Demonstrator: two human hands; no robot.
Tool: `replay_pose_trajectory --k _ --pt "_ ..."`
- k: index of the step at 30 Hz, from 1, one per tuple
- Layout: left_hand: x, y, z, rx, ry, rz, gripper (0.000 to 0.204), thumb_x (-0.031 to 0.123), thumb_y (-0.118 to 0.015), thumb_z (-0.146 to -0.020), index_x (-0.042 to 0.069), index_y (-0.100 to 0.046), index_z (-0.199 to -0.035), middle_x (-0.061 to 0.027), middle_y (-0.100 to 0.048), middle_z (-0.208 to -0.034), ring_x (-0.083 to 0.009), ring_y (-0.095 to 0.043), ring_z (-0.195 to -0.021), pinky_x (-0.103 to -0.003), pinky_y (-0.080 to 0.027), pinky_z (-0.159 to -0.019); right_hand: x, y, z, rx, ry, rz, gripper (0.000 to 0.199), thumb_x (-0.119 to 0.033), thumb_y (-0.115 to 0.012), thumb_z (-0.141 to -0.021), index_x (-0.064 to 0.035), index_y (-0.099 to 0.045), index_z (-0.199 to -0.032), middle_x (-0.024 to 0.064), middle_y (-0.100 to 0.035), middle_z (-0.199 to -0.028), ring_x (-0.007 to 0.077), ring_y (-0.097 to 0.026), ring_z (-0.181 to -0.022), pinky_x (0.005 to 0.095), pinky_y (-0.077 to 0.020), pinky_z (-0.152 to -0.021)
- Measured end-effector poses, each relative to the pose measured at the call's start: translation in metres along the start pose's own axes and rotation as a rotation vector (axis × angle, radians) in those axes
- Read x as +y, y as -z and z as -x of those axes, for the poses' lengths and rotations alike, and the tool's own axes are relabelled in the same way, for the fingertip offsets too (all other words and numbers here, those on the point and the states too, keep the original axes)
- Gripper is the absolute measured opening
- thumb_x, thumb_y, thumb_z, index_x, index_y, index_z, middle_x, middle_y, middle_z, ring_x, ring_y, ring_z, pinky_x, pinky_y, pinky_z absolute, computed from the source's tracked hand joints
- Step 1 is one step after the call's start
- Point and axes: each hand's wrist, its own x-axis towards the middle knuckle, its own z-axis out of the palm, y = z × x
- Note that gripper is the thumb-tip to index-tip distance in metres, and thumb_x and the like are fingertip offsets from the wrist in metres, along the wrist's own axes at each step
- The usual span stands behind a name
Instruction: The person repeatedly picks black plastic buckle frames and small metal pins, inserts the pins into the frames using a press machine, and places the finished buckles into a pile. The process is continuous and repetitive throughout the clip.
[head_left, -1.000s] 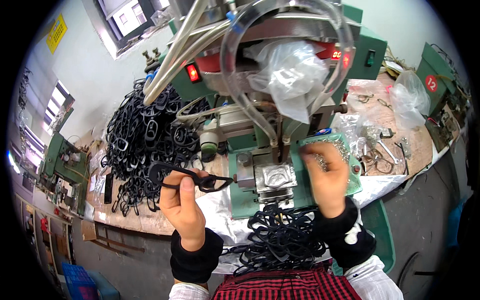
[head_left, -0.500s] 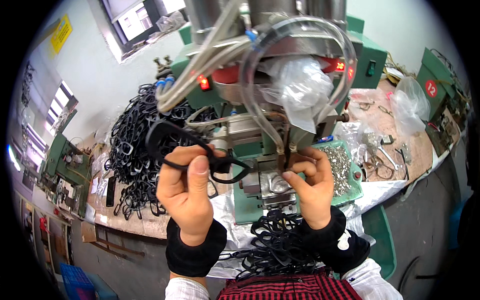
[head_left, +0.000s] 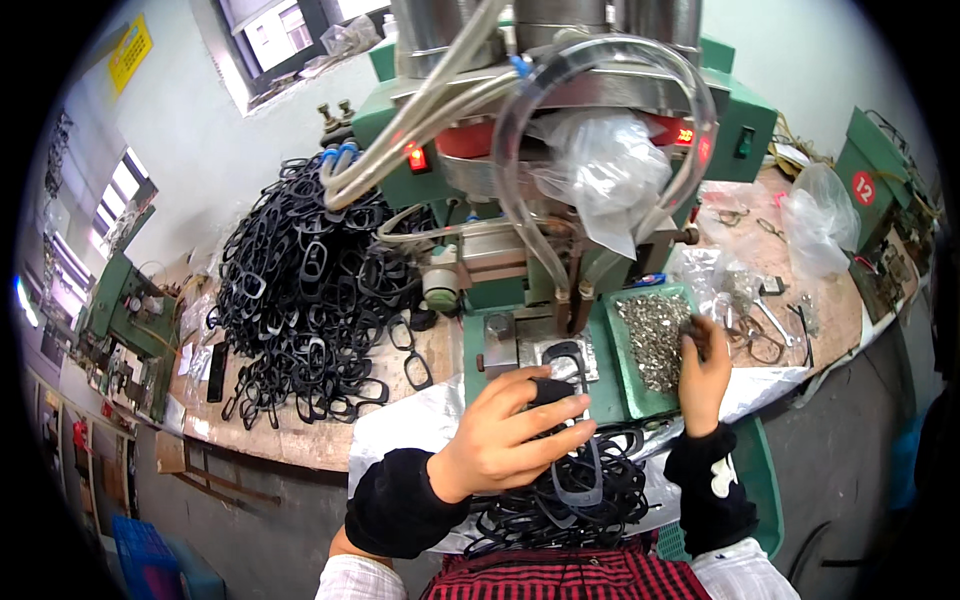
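My left hand (head_left: 510, 435) is closed round a black eyeglass frame (head_left: 580, 485) in front of the green machine. One rim of the frame points up toward the metal fixture (head_left: 500, 350); the other hangs below my fingers, over a heap of black eyeglass frames (head_left: 510, 510). My right hand (head_left: 706, 370) is at the right edge of a green tray (head_left: 622, 392) of small shiny metal pieces (head_left: 650, 335). Its fingers are curled together, slightly blurred, and anything between them is hidden.
A large pile of black frames (head_left: 310, 290) covers the table's left. Clear tubes (head_left: 505, 180) and a plastic bag (head_left: 605, 170) hang from the machine. To the right lie a wrench (head_left: 772, 322) and another plastic bag (head_left: 820, 215); a green bin (head_left: 762, 480) stands below.
My left hand has brought the eyeglass frame down and right, toward the front of the fixture. My right hand has left the machine's nozzles and moved right to the tray of metal pieces.
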Motion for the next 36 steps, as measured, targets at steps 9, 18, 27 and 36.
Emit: replay_pose_trajectory --k 9,18,27,36 --pt "0.016 0.004 0.02 0.021 0.184 -0.062 0.037 0.002 -0.07 -0.075 0.009 -0.073 -0.111 -0.0073 -0.068 -0.122 -0.023 -0.058 -0.085 -0.048 -0.049 -0.1 -0.027 -0.02 0.01 -0.213 0.411 0.675 0.014 -0.005 -0.071 -0.08 0.0013 -0.065 -0.092 0.0234 -0.059 -0.127 0.0425 -0.05 -0.126 0.0489 -0.0424 -0.103" --pt "-0.094 0.036 0.157 -0.137 0.94 -0.789 0.009 0.008 -0.074 -0.071 0.007 -0.074 -0.08 -0.0084 -0.061 -0.091 -0.0313 -0.057 -0.092 -0.043 -0.046 -0.079 -0.028 -0.016 0.013 -0.137 0.427 0.674 0.014 -0.005 -0.072 -0.08 -0.0003 -0.066 -0.092 0.0195 -0.063 -0.12 0.0391 -0.054 -0.121 0.0463 -0.0449 -0.099" --pt "-0.125 0.019 0.163 -0.401 0.786 -0.977 0.011 0.013 -0.07 -0.072 0.002 -0.069 -0.074 -0.0121 -0.062 -0.085 -0.031 -0.06 -0.086 -0.041 -0.051 -0.072 -0.025 -0.021 0.002 -0.052 0.306 0.443 0.009 -0.006 -0.07 -0.084 -0.0023 -0.068 -0.092 0.0138 -0.069 -0.089 0.0332 -0.065 -0.085 0.0419 -0.0495 -0.076" --pt "-0.14 0.028 0.165 -0.423 0.953 -0.891 0.009 0.012 -0.067 -0.072 0.004 -0.072 -0.075 -0.0123 -0.066 -0.087 -0.0326 -0.064 -0.089 -0.04 -0.054 -0.072 -0.023 0.031 0.032 0.032 0.206 0.294 0.011 0.001 -0.068 -0.087 0.0037 -0.068 -0.097 0.0101 -0.068 -0.09 0.0202 -0.064 -0.088 0.0308 -0.0483 -0.083"
